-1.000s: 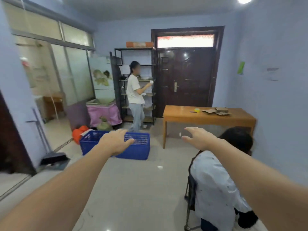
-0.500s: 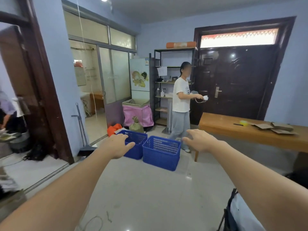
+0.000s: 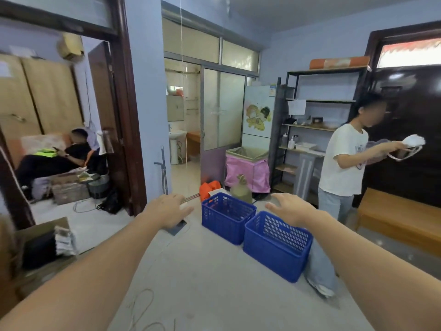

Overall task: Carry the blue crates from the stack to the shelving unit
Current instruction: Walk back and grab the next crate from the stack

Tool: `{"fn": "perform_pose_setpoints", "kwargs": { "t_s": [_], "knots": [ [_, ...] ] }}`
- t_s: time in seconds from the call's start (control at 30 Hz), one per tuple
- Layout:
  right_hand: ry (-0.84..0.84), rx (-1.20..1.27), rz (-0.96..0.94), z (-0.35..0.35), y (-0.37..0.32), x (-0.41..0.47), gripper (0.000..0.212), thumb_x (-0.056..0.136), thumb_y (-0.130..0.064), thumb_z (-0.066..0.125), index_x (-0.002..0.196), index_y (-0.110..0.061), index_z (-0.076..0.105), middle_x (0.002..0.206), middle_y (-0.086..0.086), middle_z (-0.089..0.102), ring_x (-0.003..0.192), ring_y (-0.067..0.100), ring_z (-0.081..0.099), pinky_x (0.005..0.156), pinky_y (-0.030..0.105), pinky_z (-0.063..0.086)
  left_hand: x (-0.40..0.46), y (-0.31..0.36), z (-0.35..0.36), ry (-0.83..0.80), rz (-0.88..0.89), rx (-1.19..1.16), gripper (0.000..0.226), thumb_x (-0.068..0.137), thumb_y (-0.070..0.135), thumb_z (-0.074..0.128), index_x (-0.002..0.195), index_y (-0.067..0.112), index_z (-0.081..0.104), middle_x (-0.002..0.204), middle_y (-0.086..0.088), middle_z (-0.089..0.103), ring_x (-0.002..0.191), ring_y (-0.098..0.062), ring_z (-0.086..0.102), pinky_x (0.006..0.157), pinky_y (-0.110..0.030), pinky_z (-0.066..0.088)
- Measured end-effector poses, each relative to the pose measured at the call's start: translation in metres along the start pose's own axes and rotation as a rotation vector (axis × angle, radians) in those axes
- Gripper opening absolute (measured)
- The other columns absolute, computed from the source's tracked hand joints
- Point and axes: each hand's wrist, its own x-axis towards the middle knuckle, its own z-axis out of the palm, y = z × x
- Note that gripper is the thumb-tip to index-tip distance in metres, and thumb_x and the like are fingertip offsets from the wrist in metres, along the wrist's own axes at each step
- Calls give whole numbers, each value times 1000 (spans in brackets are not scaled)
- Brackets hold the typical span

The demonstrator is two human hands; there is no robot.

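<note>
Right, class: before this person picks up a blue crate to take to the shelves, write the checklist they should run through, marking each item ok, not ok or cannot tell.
1. Both hands free: left hand and right hand open, holding nothing. Ok.
2. Nearer blue crate looks empty. Ok.
3. Farther blue crate contents: only its far inner wall shows. Cannot tell.
4. Path to the shelving unit: a person in a white shirt stands in front of it. Not ok.
5. Loose cord on the floor near the feet. Not ok.
6. Free shelf space for a crate. Cannot tell.
</note>
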Motion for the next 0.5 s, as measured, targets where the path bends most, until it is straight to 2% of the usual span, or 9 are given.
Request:
{"fn": "perform_pose_setpoints", "kwargs": {
  "t_s": [0.13, 0.37, 0.5],
  "knots": [
    [27, 48, 14, 11, 1, 101, 77, 97, -66, 34, 156, -17, 35, 158, 8, 43, 142, 26, 42, 115, 44, 34, 83, -29, 3, -2, -37, -4, 71, 97, 66, 32, 153, 23, 38, 156, -3, 45, 138, -27, 46, 109, -45, 38],
    [19, 41, 19, 14, 8, 246, 71, 97, -62, 38, 153, -18, 39, 155, 9, 47, 139, 28, 45, 111, 44, 37, 235, -54, 23, -27, 11, -14, 72, 97, 67, 32, 155, 23, 35, 159, -2, 41, 142, -24, 42, 113, -44, 36],
    [9, 42, 44, 17, 30, 330, 75, 97, -64, 38, 157, -19, 34, 159, 7, 42, 143, 26, 40, 115, 43, 33, 329, -56, 36, -36, 40, -17, 74, 95, 71, 31, 154, 26, 36, 159, 0, 42, 142, -23, 42, 113, -44, 37]
  ]
}}
